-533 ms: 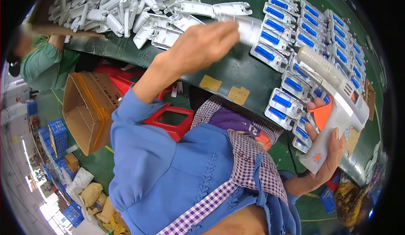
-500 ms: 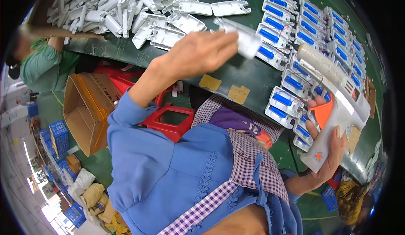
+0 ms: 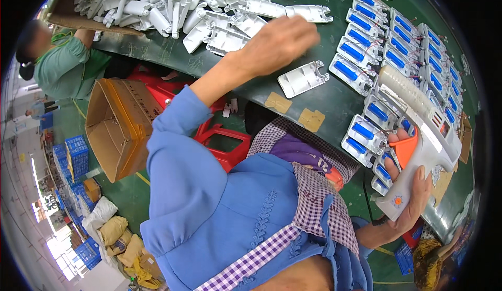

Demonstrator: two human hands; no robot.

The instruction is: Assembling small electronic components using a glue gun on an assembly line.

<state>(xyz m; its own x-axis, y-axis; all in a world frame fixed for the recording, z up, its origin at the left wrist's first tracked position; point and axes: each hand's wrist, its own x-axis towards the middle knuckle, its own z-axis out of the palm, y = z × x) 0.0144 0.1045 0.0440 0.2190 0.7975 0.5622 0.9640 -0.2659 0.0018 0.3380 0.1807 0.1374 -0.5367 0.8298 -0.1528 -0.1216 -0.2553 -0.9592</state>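
Observation:
My right hand [image 3: 413,197] is wrapped round the grip of a light grey glue gun [image 3: 431,142]. Its fingers reach to the orange trigger, and a thick translucent stick lies along the gun's top. My left hand [image 3: 282,45] hangs over the table, fingers bunched and smeared by motion; I see nothing in it, but its fingertips are unclear. Just below it, a single white plastic casing [image 3: 302,79] lies hollow side up on the table. Behind the hand lies another white casing [image 3: 309,14]. To the right, rows of white casings with blue cylindrical cells [image 3: 351,52] carry thin wires.
A heap of white plastic parts [image 3: 157,8] covers the far left of the green table [image 3: 209,66]. Two yellowish patches [image 3: 311,119] mark its near edge. Below are a cardboard box [image 3: 125,129] and a red stool [image 3: 225,144]. A person in green [image 3: 68,66] sits at the left.
The white casing from my left hand now lies on the table, let go. That hand has moved up and away from it. My right hand still holds the glue gun.

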